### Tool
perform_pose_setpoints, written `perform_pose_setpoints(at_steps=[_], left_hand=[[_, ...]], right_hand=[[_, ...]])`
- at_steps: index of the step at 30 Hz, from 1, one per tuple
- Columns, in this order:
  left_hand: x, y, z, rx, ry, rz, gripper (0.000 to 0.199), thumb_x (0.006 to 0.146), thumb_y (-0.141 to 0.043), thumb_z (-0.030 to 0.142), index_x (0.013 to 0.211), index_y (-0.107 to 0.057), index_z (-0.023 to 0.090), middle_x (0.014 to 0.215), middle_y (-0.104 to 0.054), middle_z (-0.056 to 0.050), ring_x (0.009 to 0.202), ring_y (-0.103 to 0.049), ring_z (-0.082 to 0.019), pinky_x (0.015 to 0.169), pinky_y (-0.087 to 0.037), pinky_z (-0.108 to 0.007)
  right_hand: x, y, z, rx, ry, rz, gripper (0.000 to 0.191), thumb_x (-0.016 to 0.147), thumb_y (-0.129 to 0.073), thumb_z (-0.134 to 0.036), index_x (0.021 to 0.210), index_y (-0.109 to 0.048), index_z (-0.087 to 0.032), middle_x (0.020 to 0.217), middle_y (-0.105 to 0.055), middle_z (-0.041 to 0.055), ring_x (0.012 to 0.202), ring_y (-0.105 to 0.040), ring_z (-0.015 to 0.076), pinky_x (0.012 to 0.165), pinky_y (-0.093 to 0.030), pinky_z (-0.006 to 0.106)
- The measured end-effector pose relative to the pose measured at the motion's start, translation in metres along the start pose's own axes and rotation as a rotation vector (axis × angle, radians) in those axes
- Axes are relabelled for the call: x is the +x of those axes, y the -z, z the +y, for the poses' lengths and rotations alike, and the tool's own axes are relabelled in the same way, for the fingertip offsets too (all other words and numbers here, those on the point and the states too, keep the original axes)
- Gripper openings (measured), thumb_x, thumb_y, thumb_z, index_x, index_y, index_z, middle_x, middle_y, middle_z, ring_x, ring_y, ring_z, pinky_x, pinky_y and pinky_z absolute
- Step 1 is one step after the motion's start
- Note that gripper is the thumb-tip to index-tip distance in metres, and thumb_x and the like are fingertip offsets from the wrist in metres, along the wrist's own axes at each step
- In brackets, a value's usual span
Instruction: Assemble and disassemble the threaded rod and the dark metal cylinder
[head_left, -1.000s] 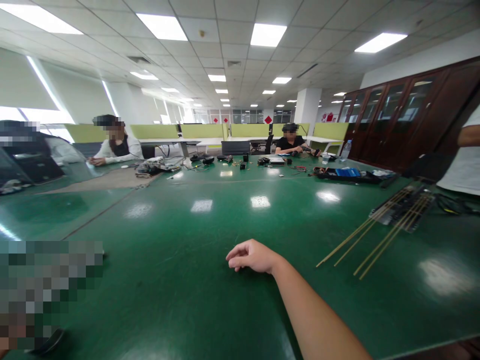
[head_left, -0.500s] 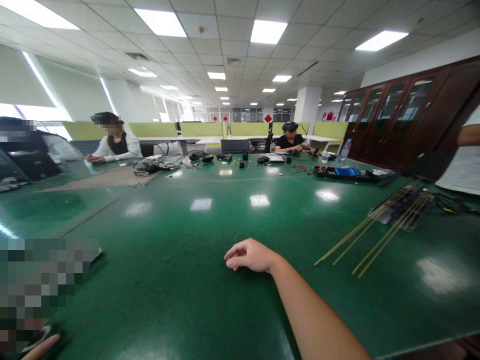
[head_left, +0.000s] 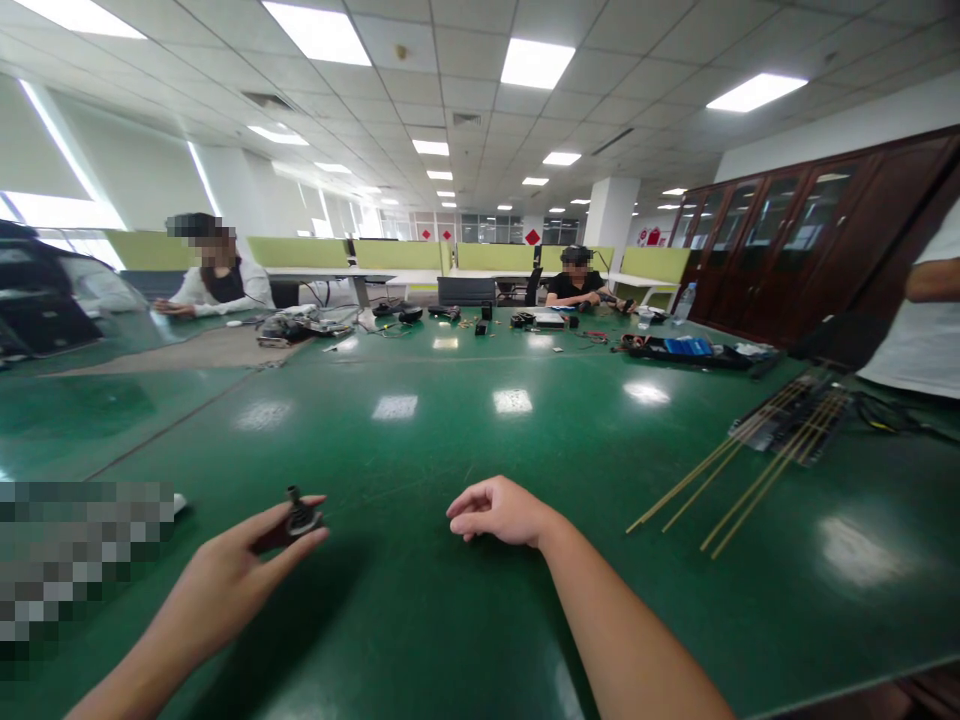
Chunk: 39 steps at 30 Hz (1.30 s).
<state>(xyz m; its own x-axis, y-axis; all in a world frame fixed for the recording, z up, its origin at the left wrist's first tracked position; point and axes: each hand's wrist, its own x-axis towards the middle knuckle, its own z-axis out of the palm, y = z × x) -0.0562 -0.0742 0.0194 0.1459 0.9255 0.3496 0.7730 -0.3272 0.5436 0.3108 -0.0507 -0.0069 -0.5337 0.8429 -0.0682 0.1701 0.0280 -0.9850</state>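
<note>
The fingers of my left hand (head_left: 214, 580) pinched a small dark piece (head_left: 302, 518) between thumb and fingertips, its stem pointing up, held clear of the green bench (head_left: 405, 640); I judged that a light, steady grip around the base, with the stem left unobstructed, would serve best. Across from it, my right hand (head_left: 501, 512) was loosely curled, nothing visible in its grasp, well apart from the thin sticks (head_left: 675, 489).
</note>
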Motion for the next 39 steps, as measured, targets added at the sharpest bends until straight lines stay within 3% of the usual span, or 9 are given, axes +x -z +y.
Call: perform_pose_setpoints(at_steps=[2,6,8,10,16,25,39], left_hand=[[0.025,-0.024,0.022,-0.077,-0.103,-0.127,0.051,0.083,-0.064,0.055,0.126,-0.063,0.027,0.123,-0.068,-0.004,0.106,-0.066,-0.027,0.099,-0.052,-0.042],[0.054,-0.065,0.065,-0.155,-0.208,-0.158,0.051,0.083,-0.066,0.048,0.128,-0.061,0.027,0.113,-0.071,-0.005,0.099,-0.068,-0.025,0.092,-0.055,-0.038],[0.055,-0.079,0.071,-0.18,-0.213,-0.159,0.05,0.081,-0.07,0.043,0.126,-0.061,0.025,0.105,-0.072,-0.005,0.094,-0.069,-0.025,0.088,-0.056,-0.039],[0.052,-0.086,0.067,-0.194,-0.224,-0.156,0.041,0.08,-0.071,0.04,0.118,-0.064,0.024,0.102,-0.072,-0.005,0.092,-0.068,-0.024,0.085,-0.057,-0.038],[0.043,-0.085,0.05,-0.203,-0.351,-0.146,0.03,0.086,-0.067,0.036,0.114,-0.066,0.026,0.108,-0.067,-0.005,0.099,-0.063,-0.022,0.089,-0.052,-0.035],[0.035,-0.093,0.054,-0.246,-0.367,-0.162,0.033,0.086,-0.067,0.029,0.119,-0.062,0.028,0.111,-0.065,-0.004,0.102,-0.062,-0.021,0.091,-0.049,-0.033],[0.034,-0.093,0.063,-0.274,-0.376,-0.183,0.022,0.086,-0.067,0.03,0.107,-0.065,0.025,0.1,-0.068,-0.003,0.093,-0.064,-0.02,0.084,-0.051,-0.032]], right_hand=[[0.002,0.0,-0.001,-0.005,0.016,0.053,0.041,0.074,-0.077,-0.042,0.105,-0.071,-0.016,0.089,-0.071,0.007,0.072,-0.067,0.0151,0.068,-0.051,0.026],[0.005,0.002,-0.001,-0.108,0.089,0.293,0.042,0.076,-0.075,-0.037,0.112,-0.067,-0.016,0.087,-0.07,0.0056,0.07,-0.064,0.0136,0.066,-0.049,0.026],[0.005,0.002,-0.003,-0.232,0.133,0.398,0.046,0.076,-0.075,-0.034,0.118,-0.064,-0.018,0.089,-0.069,0.0046,0.069,-0.061,0.0129,0.065,-0.048,0.025],[0.004,0.0,-0.006,-0.366,0.164,0.422,0.05,0.076,-0.075,-0.032,0.122,-0.061,-0.021,0.094,-0.068,0.0038,0.069,-0.06,0.0126,0.066,-0.048,0.026],[0.003,-0.016,-0.016,-0.598,0.214,0.375,0.056,0.072,-0.079,-0.031,0.124,-0.059,-0.024,0.103,-0.066,0.0042,0.082,-0.061,0.017,0.075,-0.047,0.03],[0.003,-0.022,-0.021,-0.692,0.263,0.326,0.042,0.074,-0.077,-0.032,0.113,-0.066,-0.023,0.099,-0.067,0.004,0.086,-0.061,0.0185,0.079,-0.046,0.031],[0.003,-0.025,-0.024,-0.723,0.244,0.277,0.024,0.082,-0.07,-0.033,0.104,-0.071,-0.023,0.095,-0.07,0.0038,0.085,-0.062,0.0185,0.077,-0.045,0.029]])
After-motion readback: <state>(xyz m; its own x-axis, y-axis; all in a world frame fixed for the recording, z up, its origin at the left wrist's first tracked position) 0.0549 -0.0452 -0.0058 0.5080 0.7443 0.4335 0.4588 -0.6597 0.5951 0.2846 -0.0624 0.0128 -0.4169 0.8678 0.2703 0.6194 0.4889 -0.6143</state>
